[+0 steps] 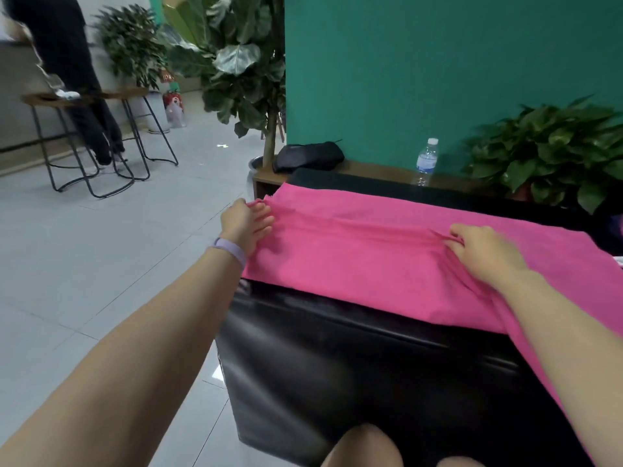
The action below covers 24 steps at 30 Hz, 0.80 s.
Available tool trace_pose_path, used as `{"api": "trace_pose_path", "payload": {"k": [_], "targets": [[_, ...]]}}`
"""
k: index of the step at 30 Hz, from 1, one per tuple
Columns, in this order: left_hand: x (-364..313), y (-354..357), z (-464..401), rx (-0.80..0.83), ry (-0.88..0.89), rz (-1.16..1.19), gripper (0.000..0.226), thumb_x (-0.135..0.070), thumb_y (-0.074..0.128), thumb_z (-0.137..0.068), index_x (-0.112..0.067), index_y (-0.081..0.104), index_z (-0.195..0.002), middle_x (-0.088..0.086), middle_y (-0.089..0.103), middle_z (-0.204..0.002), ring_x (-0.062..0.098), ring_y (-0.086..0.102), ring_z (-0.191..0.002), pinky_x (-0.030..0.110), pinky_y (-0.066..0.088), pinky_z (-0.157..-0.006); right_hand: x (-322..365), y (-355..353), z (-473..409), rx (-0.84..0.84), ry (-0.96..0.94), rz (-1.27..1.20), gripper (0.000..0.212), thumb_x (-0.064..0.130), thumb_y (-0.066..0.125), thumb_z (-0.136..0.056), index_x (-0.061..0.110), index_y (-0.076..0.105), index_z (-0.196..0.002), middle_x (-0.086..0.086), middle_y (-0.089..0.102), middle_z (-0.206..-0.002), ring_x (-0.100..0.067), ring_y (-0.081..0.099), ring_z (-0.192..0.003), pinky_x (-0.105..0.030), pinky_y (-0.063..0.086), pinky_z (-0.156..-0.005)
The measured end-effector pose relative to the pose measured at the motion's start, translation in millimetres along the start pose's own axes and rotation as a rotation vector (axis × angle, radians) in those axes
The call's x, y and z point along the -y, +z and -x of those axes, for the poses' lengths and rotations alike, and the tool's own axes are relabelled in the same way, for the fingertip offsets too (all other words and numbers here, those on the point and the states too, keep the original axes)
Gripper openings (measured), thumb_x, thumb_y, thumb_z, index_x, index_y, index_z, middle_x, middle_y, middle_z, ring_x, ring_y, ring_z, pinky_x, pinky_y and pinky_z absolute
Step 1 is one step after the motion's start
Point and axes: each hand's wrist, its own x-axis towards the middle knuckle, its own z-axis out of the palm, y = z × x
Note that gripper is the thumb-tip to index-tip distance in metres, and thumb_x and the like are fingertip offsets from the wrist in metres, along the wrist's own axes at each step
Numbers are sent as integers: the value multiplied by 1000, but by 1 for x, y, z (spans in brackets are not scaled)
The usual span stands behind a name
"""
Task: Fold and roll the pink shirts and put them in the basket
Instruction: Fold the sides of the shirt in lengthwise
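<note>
A pink shirt (364,251) lies spread across the top of a black leather ottoman (354,375), its right end hanging over the front edge. My left hand (244,224), with a lilac wristband, pinches the shirt's left edge. My right hand (485,252) pinches a ridge of fabric near the shirt's middle right, and taut creases run between the two hands. No basket is in view.
A water bottle (426,161) and a black pouch (308,156) sit on a wooden ledge behind the ottoman, by a teal wall. Potted plants (553,146) stand at the right and back. A person stands by metal stools (94,139) at the far left on the tiled floor.
</note>
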Motion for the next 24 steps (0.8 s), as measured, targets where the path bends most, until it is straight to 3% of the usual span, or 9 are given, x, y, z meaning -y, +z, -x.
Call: {"api": "trace_pose_path", "payload": {"k": [4, 6, 8, 11, 14, 17, 19, 21, 24], "targets": [[27, 11, -34, -18, 63, -193, 34, -29, 32, -101, -16, 45, -73, 5, 44, -58, 17, 41, -41, 19, 33, -40, 0, 43, -5, 92, 7, 38, 14, 32, 50, -102, 20, 56, -102, -15, 70, -99, -38, 64, -89, -41, 47, -67], [50, 8, -39, -54, 356, -689, 33, -31, 38, -100, -10, 53, -79, 12, 60, -73, 26, 57, -61, 34, 48, -57, -1, 62, 2, 24, 46, 9, 13, 32, 49, -100, 20, 52, -103, -14, 68, -90, -37, 64, -79, -39, 40, -62], [65, 8, -36, -34, 674, -1228, 32, -36, 44, -98, -12, 65, -91, 9, 69, -95, 31, 59, -86, 42, 47, -77, -2, 70, 5, -38, 69, -9, 9, 31, 49, -99, 22, 50, -100, -10, 65, -81, -33, 57, -66, -38, 35, -59], [70, 22, -24, -5, 753, -1637, 35, -40, 41, -100, -16, 65, -112, 7, 62, -121, 32, 50, -109, 43, 39, -92, -6, 70, 7, -71, 53, -40, 7, 30, 51, -98, 23, 51, -97, -1, 51, -69, -29, 45, -58, -36, 33, -56], [74, 49, -6, 56, 701, -1755, 42, -40, 36, -103, -11, 55, -126, 14, 54, -135, 35, 47, -123, 43, 36, -101, -3, 69, 8, -68, 34, -48, 11, 33, 49, -99, 25, 50, -92, 2, 50, -72, -28, 45, -59, -36, 33, -56], [97, 95, 31, 520, 875, -1599, 54, -41, 36, -106, -11, 38, -151, 17, 34, -158, 32, 30, -146, 41, 23, -119, -7, 69, 9, -86, 5, -83, 18, 39, 47, -101, 30, 53, -87, 1, 64, -80, -31, 59, -70, -37, 39, -58], [112, 112, 46, 787, 767, -1557, 60, -45, 31, -107, -14, 25, -158, 11, 18, -166, 25, 13, -154, 39, 9, -125, -12, 67, 11, -94, -28, -116, 22, 42, 47, -101, 34, 67, -98, 3, 71, -94, -31, 66, -82, -39, 47, -64], [112, 104, 36, 786, 708, -1632, 64, -51, 27, -106, -19, 18, -160, 4, 11, -168, 20, 5, -155, 37, 4, -126, -12, 66, 12, -58, -63, -96, 30, 45, 44, -102, 37, 69, -118, 6, 71, -106, -29, 68, -93, -40, 51, -71], [92, 61, 0, 565, 700, -1728, 68, -57, 23, -105, -20, 15, -161, 1, 9, -168, 18, 5, -155, 37, 4, -126, -10, 63, 12, 13, -68, -48, 38, 49, 37, -103, 44, 61, -132, 7, 68, -107, -29, 67, -98, -43, 55, -76]]}}
